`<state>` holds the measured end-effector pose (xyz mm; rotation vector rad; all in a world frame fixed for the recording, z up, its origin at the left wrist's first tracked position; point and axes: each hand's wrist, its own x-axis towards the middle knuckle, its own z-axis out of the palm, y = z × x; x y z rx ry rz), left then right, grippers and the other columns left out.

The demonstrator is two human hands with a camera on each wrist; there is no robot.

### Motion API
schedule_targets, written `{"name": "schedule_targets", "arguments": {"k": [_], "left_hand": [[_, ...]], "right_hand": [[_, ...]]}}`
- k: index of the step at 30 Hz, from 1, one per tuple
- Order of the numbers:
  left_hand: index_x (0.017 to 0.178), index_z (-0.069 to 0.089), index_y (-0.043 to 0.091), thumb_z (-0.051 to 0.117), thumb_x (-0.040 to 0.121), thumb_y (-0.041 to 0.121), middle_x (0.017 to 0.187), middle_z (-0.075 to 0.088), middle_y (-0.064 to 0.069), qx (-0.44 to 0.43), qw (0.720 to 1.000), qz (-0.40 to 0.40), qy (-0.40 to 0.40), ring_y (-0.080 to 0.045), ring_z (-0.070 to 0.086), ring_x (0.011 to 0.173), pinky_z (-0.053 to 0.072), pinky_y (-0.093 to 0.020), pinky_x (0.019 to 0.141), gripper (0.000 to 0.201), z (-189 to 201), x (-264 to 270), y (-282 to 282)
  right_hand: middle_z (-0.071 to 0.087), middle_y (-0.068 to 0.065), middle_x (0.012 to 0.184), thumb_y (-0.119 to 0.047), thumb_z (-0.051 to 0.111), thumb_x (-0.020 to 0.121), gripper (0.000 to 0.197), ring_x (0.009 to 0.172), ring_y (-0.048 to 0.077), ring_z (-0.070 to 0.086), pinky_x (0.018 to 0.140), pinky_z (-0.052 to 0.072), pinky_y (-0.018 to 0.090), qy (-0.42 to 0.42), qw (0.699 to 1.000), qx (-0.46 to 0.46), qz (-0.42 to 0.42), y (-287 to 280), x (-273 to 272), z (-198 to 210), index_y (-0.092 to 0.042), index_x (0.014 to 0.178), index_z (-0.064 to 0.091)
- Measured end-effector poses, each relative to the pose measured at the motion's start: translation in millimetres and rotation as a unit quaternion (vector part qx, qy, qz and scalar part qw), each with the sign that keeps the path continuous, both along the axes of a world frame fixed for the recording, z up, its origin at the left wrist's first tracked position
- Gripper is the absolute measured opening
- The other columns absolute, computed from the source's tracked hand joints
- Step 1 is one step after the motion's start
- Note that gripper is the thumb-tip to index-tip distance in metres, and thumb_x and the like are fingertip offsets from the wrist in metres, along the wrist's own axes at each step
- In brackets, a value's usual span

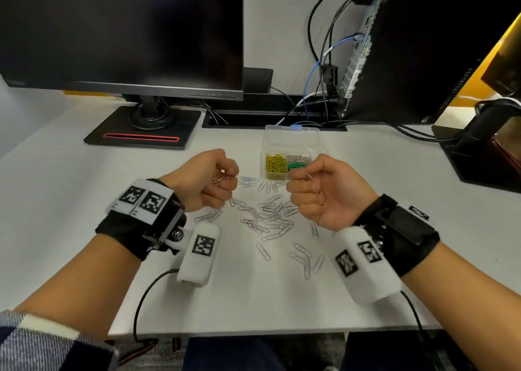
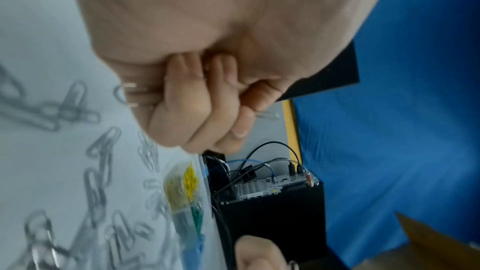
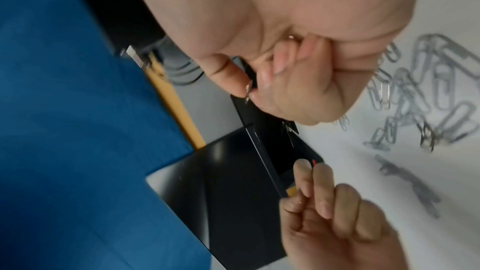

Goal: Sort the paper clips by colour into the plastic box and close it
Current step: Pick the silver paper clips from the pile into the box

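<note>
Holding paper clips in both fists above the counter (image 1: pixel 84 190), just short of the plastic box (image 1: pixel 293 142).
Left hand (image 1: pixel 205 180), grip clenched round a few pinkish metal clips (image 1: pixel 218 179); right hand (image 1: pixel 315 191), grip pinching one thin clip (image 1: pixel 308 176) between thumb and forefinger. Directly beyond the right grip stands the clear, rectangular box, lid open and leaning back, its compartments holding yellow clips (image 1: pixel 275 162), green clips (image 1: pixel 296 165) and silver clips (image 1: pixel 297 157). Between and below both grips, loose pale wire clips (image 1: pixel 272 219) lie scattered and partly interlinked on the smooth white surface. Nearer the person than the grips, the counter runs bare to its front edge; beyond the left grip sits a black monitor stand (image 1: pixel 143 129).
</note>
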<state>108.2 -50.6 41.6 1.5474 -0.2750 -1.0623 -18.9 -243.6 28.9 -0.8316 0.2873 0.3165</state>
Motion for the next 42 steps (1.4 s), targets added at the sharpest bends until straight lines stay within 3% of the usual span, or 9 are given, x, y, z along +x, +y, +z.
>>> {"name": "schedule_targets", "arguments": {"k": [4,13,16,19,21,23,27,37,42], "left_hand": [[0.065,0.038,0.014,0.032,0.071,0.015,0.054,0.037,-0.001,-0.090,0.993,0.021,0.071,-0.005,0.020,0.033,0.009,-0.017,0.038,0.008,-1.0,-3.1,-2.4],[0.069,0.043,0.015,0.035,0.094,0.019,0.051,0.020,0.007,-0.023,0.996,0.055,0.073,-0.006,0.017,0.036,0.008,-0.018,0.038,0.026,-11.1,0.8,-8.1],[0.078,0.054,0.011,0.046,0.098,0.026,0.045,0.031,0.011,0.138,0.975,-0.027,-0.174,-0.009,0.023,0.040,0.016,-0.017,0.040,0.026,-9.7,-4.6,-9.8],[0.085,0.064,0.022,0.068,0.085,0.028,0.070,0.051,0.014,0.280,0.835,-0.158,-0.446,-0.005,0.046,0.058,0.035,-0.021,0.052,0.008,-13.8,-12.9,-8.4],[0.087,0.064,0.025,0.074,0.079,0.029,0.077,0.044,0.015,0.305,0.801,-0.198,-0.475,-0.001,0.045,0.065,0.034,-0.020,0.056,0.014,-18.7,-17.8,-7.2],[0.088,0.064,0.025,0.078,0.076,0.030,0.077,0.041,0.017,0.308,0.800,-0.200,-0.475,-0.003,0.047,0.069,0.035,-0.021,0.058,0.019,-21.6,-19.9,-7.8],[0.084,0.064,0.027,0.080,0.073,0.030,0.082,0.045,0.016,0.304,0.796,-0.196,-0.486,-0.016,0.058,0.092,0.047,-0.029,0.078,0.020,-23.3,-18.8,-9.7],[0.072,0.060,0.027,0.071,0.081,0.025,0.083,0.051,0.010,0.303,0.787,-0.228,-0.487,-0.018,0.059,0.093,0.046,-0.027,0.077,0.015,-23.2,-18.8,-18.8],[0.071,0.062,0.013,0.063,0.086,0.018,0.058,0.048,0.006,0.322,0.784,-0.260,-0.463,-0.005,0.044,0.050,0.038,-0.017,0.051,0.015,-23.1,-15.3,-19.0]], "right_hand": [[0.018,-0.007,0.066,-0.023,0.040,0.079,0.010,0.049,0.009,0.016,0.040,0.021,0.022,-0.005,0.991,0.137,0.000,-8.0,-0.8,-7.7,-0.016,0.073,0.037],[0.030,-0.005,0.058,-0.014,0.037,0.095,0.020,0.046,0.007,0.021,0.038,0.023,0.019,0.033,0.992,0.112,-0.038,-3.2,4.0,-11.6,-0.012,0.078,0.046],[0.033,-0.005,0.058,-0.007,0.039,0.093,0.013,0.043,0.007,0.028,0.037,0.026,0.019,0.034,0.994,0.092,-0.038,-4.2,6.4,-12.0,-0.010,0.090,0.051],[0.026,-0.007,0.056,-0.009,0.040,0.097,0.016,0.041,0.006,0.022,0.036,0.019,0.018,0.046,0.989,-0.139,-0.020,-3.2,10.0,-7.7,-0.010,0.093,0.055],[0.030,-0.008,0.051,-0.013,0.050,0.096,0.012,0.040,0.008,0.023,0.035,0.021,0.019,0.030,0.912,-0.409,0.023,2.7,14.6,-5.7,-0.009,0.088,0.058],[0.055,-0.009,0.056,-0.020,0.061,0.092,0.012,0.047,0.008,0.044,0.045,0.039,0.021,-0.024,0.768,-0.635,0.084,9.0,22.8,-6.9,-0.010,0.088,0.066],[0.066,-0.004,0.101,-0.023,0.068,0.086,0.012,0.091,0.014,0.060,0.082,0.049,0.029,-0.082,0.615,-0.768,0.161,19.8,38.6,-12.8,-0.015,0.093,0.074],[0.068,-0.004,0.082,-0.015,0.074,0.082,0.001,0.073,0.010,0.059,0.067,0.044,0.023,-0.047,0.580,-0.791,0.187,23.2,55.5,-12.5,-0.014,0.082,0.073],[0.073,0.003,0.093,-0.023,0.073,0.084,0.018,0.082,0.014,0.064,0.075,0.053,0.026,-0.034,0.610,-0.764,0.207,14.8,54.5,-14.4,-0.007,0.093,0.075]]}}
